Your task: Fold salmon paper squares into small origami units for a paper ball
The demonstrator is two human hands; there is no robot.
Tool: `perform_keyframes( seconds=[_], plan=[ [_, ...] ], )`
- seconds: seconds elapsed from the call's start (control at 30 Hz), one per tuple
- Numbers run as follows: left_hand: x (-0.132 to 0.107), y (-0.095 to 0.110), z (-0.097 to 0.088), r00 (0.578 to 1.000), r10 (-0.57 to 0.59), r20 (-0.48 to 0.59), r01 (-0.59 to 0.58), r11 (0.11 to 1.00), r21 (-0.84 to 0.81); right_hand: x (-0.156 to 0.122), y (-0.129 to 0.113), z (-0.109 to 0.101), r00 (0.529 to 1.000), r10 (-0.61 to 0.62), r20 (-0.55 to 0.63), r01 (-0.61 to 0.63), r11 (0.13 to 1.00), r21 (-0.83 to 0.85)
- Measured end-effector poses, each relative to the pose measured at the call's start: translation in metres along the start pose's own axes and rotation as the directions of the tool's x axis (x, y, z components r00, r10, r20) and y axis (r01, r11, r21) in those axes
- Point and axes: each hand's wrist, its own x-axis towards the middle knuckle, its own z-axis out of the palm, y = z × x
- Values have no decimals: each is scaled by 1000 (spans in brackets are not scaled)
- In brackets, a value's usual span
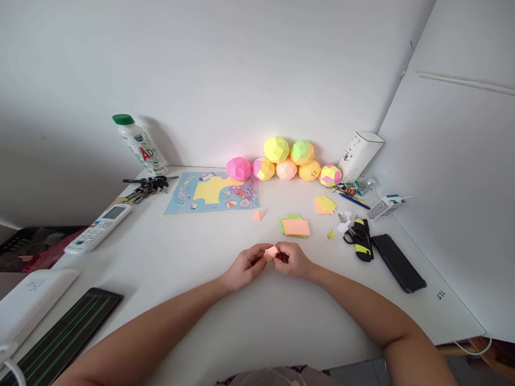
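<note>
On my feed, the clearest print is on the white bottle (pixel 141 145): a large red "A" followed by a green "D", with part of another character where the label curves away. The blue sheet (pixel 207 190) carries a line of coloured characters too small for me to read. Near the right edge of the desk (pixel 181 241) I see a dark handwritten mark (pixel 441 295), perhaps "22", though I cannot be sure. Lettering on the small box (pixel 385 208) and the remote's (pixel 98 229) key labels blur beyond reading.

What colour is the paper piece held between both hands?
The paper piece is light peach, best seen in the head view.
</note>
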Motion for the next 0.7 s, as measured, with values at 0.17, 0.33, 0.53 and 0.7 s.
perform_keyframes(
  seconds=[0.17, 0.33, 0.53, 0.7],
  plan=[
    [1, 1, 0, 999, 7, -49, -5, 999, 53, 0, -2, -2, 998, 54, 18, -55, 998, 45],
    [5, -1, 0, 993, 76, -89, -66, 992, 111, -1, -5, -6, 995, 96, 38, -99, 992, 82],
    [5, -4, -2, 997, -1, -76, 1, 1000, -1, -1, -5, -6, 999, -5, 46, 3, 999, 42],
    [3, 0, -2, 998, -52, -47, 51, 998, -29, 0, -3, -6, 997, -60, 44, 60, 998, -10]
  ],
)
